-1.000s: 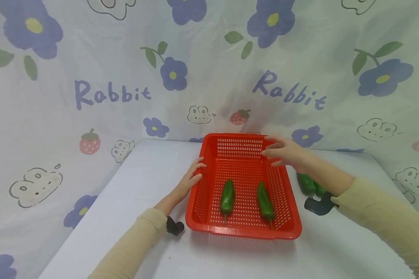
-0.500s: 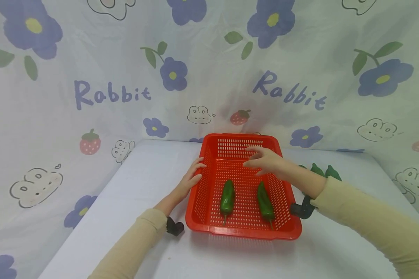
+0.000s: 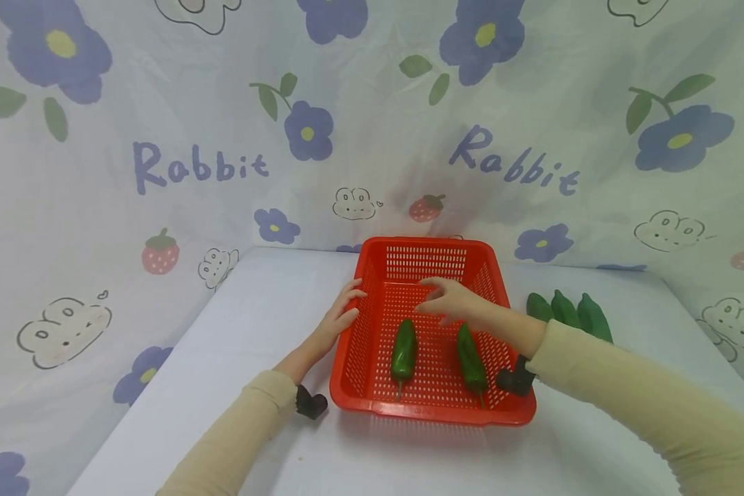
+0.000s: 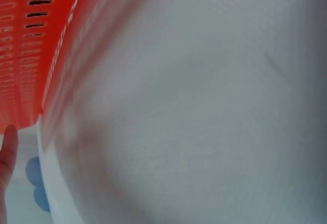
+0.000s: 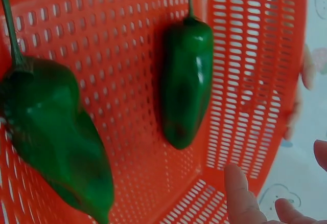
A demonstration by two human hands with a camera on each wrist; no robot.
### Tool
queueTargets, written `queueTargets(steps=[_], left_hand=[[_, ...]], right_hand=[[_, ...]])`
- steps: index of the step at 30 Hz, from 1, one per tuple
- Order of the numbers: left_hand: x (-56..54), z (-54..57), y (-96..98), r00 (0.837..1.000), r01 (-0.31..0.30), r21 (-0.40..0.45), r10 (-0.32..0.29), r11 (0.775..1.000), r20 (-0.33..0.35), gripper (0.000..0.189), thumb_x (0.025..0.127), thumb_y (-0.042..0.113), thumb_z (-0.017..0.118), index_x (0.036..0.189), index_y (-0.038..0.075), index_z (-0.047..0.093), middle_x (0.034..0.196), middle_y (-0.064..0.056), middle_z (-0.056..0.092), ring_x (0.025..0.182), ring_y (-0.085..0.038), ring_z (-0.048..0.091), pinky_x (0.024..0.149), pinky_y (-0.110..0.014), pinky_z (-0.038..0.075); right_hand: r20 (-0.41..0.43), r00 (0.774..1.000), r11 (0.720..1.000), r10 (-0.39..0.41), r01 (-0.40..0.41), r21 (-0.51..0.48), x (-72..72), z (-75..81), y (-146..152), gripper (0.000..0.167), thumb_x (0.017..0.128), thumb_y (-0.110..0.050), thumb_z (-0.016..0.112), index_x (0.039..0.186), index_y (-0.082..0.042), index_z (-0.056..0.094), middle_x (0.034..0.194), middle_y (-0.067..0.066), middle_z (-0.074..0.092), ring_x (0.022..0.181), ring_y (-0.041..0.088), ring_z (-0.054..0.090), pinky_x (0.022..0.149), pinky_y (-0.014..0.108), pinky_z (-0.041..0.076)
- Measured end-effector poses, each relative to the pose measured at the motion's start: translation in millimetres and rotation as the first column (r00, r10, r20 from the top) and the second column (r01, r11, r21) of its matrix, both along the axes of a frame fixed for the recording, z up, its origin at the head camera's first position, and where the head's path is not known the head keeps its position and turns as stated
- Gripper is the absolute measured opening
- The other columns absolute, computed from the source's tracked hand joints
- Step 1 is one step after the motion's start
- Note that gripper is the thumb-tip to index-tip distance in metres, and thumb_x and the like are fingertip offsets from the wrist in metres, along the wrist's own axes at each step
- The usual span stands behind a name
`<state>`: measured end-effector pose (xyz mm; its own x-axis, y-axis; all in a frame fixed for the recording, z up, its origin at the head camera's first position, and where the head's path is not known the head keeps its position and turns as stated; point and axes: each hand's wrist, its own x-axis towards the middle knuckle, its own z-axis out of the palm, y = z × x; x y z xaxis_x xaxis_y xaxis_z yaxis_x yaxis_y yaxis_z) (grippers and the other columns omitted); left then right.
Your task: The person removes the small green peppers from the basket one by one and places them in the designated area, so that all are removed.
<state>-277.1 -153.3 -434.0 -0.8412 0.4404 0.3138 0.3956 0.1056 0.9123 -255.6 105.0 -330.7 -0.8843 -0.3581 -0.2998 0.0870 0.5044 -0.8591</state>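
Flower-printed cloth [image 3: 372,124] with purple "Rabbit" lettering covers the wall behind a white table [image 3: 242,317]. On the table I see a red plastic basket [image 3: 434,412], its walls pierced with slots. Two green peppers lie inside on its floor, stems towards the person: one, the left pepper [image 3: 404,350], nearly straight, and the other, the right pepper [image 3: 471,359], slanting near the right wall, well apart from it.

The left hand [image 3: 333,320] rests over the basket's left rim, its fingers relaxed. The right hand [image 3: 449,301] hangs above the basket, its grip apart, thumb and fingers parted just beyond the peppers and clear of both. A beige right sleeve [image 3: 645,386] reaches across the table and partly hides three more green peppers [image 3: 564,310], side by side outside the basket on the right. Black wrist cameras [image 3: 311,403] sit at both cuffs.
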Motion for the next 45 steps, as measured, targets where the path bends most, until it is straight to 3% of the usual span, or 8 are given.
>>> queueTargets(steps=[4, 11, 16, 20, 27, 30, 39, 45], left_hand=[[1.6, 3.4, 0.6, 1.000, -0.005, -0.016, 0.005, 1.000, 0.003, 0.034, 0.091, 0.002, 0.035, 0.123, -0.009, 0.035, 0.149, -0.021, 0.008, 0.137, -0.038, 0.006, 0.106, -0.060, 0.014], [19.3, 28.7, 5.9, 1.000, 0.000, -0.046, -0.001, 0.999, -0.011, 0.035, 0.090, -0.002, 0.033, 0.121, -0.016, 0.032, 0.146, -0.029, 0.007, 0.136, -0.043, 0.003, 0.106, -0.062, 0.009], [21.4, 31.8, 7.0, 1.000, -0.008, -0.061, 0.008, 0.998, -0.010, 0.034, 0.090, -0.002, 0.033, 0.121, -0.017, 0.032, 0.146, -0.030, 0.007, 0.136, -0.044, 0.003, 0.106, -0.061, 0.009], [19.7, 29.4, 6.8, 1.000, -0.002, -0.041, 0.002, 0.999, 0.001, 0.034, 0.090, -0.002, 0.033, 0.121, -0.017, 0.032, 0.146, -0.030, 0.007, 0.135, -0.044, 0.003, 0.105, -0.061, 0.012], [3.6, 5.8, 1.6, 1.000, -0.005, -0.013, 0.005, 1.000, -0.001, 0.034, 0.091, 0.002, 0.035, 0.123, -0.010, 0.036, 0.149, -0.022, 0.009, 0.137, -0.038, 0.005, 0.106, -0.058, 0.014], [0.8, 1.3, 0.7, 1.000, -0.004, -0.014, 0.004, 1.000, -0.018, 0.036, 0.090, 0.005, 0.035, 0.123, -0.008, 0.036, 0.149, -0.020, 0.010, 0.137, -0.036, 0.006, 0.106, -0.057, 0.015], [0.3, -0.4, 0.5, 1.000, 0.004, -0.001, -0.004, 1.000, -0.018, 0.039, 0.091, 0.011, 0.035, 0.124, -0.009, 0.035, 0.149, -0.018, 0.010, 0.137, -0.036, 0.007, 0.104, -0.058, 0.018], [1.2, 0.6, 0.3, 1.000, -0.001, -0.002, 0.001, 1.000, -0.012, 0.038, 0.091, 0.009, 0.036, 0.124, -0.009, 0.035, 0.150, -0.018, 0.009, 0.137, -0.036, 0.006, 0.105, -0.057, 0.018]], right_hand=[[0.008, 1.000, 1.000, -0.003, 0.003, 0.010, 1.1, -8.7, -6.6, 0.063, 0.084, -0.016, 0.063, 0.139, -0.006, 0.033, 0.124, 0.023, 0.047, 0.104, 0.033, 0.056, 0.086, 0.047, 0.048], [0.027, 1.000, 1.000, -0.006, 0.006, 0.016, 1.4, -23.7, -15.3, 0.063, 0.083, -0.013, 0.063, 0.138, -0.004, 0.034, 0.117, 0.021, 0.051, 0.106, 0.036, 0.055, 0.085, 0.048, 0.048], [0.019, 1.000, 0.999, -0.015, 0.014, 0.052, 1.2, -33.8, -19.6, 0.062, 0.081, -0.014, 0.065, 0.136, -0.004, 0.037, 0.114, 0.019, 0.053, 0.100, 0.032, 0.056, 0.083, 0.045, 0.049], [0.026, 0.999, 0.997, -0.028, 0.026, 0.075, 1.5, -41.2, -23.0, 0.062, 0.080, -0.013, 0.066, 0.135, -0.005, 0.039, 0.109, 0.017, 0.055, 0.094, 0.028, 0.058, 0.082, 0.044, 0.049], [0.023, 1.000, 0.996, -0.014, 0.012, 0.093, 2.9, -50.4, -28.3, 0.065, 0.078, -0.012, 0.068, 0.135, -0.003, 0.039, 0.112, 0.017, 0.054, 0.094, 0.024, 0.057, 0.083, 0.043, 0.049], [0.019, 1.000, 0.994, -0.012, 0.010, 0.109, 4.1, -53.8, -29.9, 0.066, 0.077, -0.011, 0.070, 0.134, -0.002, 0.040, 0.112, 0.017, 0.054, 0.094, 0.024, 0.058, 0.084, 0.042, 0.049], [-0.005, 1.000, 0.989, -0.005, 0.006, 0.145, 6.0, -61.1, -34.2, 0.067, 0.075, -0.011, 0.071, 0.134, -0.002, 0.041, 0.122, 0.018, 0.051, 0.105, 0.030, 0.054, 0.086, 0.042, 0.047], [-0.046, 0.999, 0.988, -0.001, 0.008, 0.156, 4.9, -66.7, -37.1, 0.065, 0.072, -0.010, 0.072, 0.130, 0.000, 0.044, 0.114, 0.018, 0.056, 0.097, 0.027, 0.058, 0.081, 0.037, 0.050]])
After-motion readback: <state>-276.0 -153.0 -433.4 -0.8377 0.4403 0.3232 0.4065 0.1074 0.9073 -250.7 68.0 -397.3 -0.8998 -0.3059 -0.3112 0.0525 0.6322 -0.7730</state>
